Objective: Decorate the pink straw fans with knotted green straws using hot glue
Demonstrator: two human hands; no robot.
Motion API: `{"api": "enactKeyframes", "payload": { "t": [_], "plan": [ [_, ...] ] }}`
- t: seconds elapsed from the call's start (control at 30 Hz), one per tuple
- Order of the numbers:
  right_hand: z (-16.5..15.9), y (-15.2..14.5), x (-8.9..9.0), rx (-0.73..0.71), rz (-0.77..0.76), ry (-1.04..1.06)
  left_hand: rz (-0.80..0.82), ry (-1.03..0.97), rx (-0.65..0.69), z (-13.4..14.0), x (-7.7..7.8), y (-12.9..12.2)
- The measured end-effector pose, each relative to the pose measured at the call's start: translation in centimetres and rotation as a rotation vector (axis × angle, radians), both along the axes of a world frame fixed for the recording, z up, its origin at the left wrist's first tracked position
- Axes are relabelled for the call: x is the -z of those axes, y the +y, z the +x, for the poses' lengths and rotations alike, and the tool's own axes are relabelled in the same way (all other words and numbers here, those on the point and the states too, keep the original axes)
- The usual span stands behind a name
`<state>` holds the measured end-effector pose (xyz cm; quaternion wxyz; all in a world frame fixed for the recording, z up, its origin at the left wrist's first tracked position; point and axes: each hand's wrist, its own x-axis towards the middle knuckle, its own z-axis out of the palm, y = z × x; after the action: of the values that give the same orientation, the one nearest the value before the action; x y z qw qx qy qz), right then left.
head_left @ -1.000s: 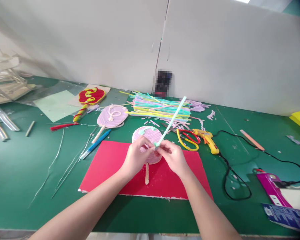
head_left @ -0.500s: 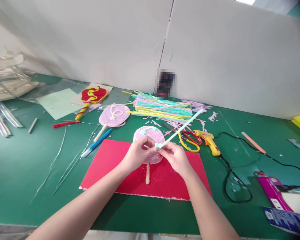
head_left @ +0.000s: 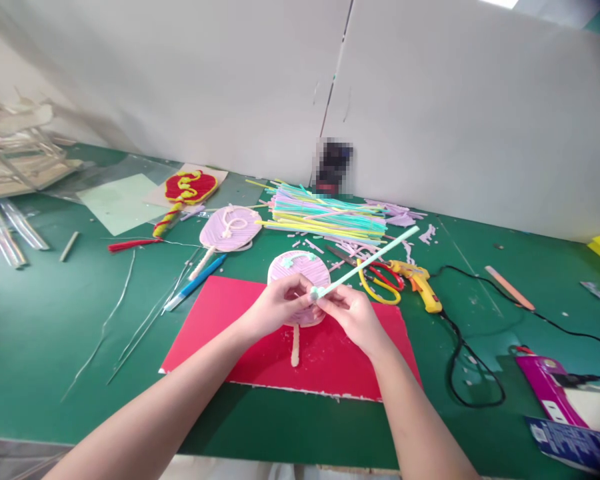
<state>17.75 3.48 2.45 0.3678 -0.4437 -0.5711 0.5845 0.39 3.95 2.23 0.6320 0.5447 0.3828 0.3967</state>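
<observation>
Between both hands is a mint-green pipe cleaner [head_left: 373, 260], its near end curled into a small bunch and its straight length pointing up to the right. My left hand [head_left: 283, 303] pinches the curled end. Close beside it, my right hand [head_left: 347, 310] is closed on the same strip where the straight part begins. Under the hands lies a round lilac fan [head_left: 300, 265] with a cream rim, mint trim near its top and a cream handle; the hands cover part of its face. The fan rests on a red board [head_left: 215, 327].
A pile of pastel pipe cleaners [head_left: 327, 213] lies behind the hands. Scissors [head_left: 380, 283] and a yellow glue gun [head_left: 420, 283] with a black cord are to the right. A second lilac fan [head_left: 230, 228], a red-and-yellow fan [head_left: 190, 187] and a blue pen [head_left: 197, 283] lie left.
The free end of the mint pipe cleaner has tipped slightly lower and to the right. Both hands keep their pinch in nearly the same place; the view has shifted a little.
</observation>
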Motion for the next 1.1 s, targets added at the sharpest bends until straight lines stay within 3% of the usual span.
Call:
{"api": "enactKeyframes", "payload": {
  "t": [0.23, 0.47, 0.67, 0.87, 1.1],
  "plan": [
    [0.00, -0.15, -0.55, -0.050, -0.019, 0.050, 0.031, 0.042, -0.006, -0.25, 0.08, 0.16],
    [-0.07, 0.04, 0.03, -0.008, -0.067, 0.106, 0.208, 0.227, 0.027, -0.13, -0.43, -0.15],
    [-0.01, -0.22, -0.35, -0.034, -0.095, 0.168, 0.231, 0.279, -0.034, -0.12, -0.37, -0.20],
    [-0.23, -0.11, -0.37, 0.038, -0.066, 0.067, 0.300, 0.348, -0.036, -0.01, -0.27, -0.32],
    [-0.52, 0.03, -0.21, 0.095, -0.026, 0.030, 0.609, 0.742, -0.080, 0.05, -0.10, -0.79]
  ]
}}
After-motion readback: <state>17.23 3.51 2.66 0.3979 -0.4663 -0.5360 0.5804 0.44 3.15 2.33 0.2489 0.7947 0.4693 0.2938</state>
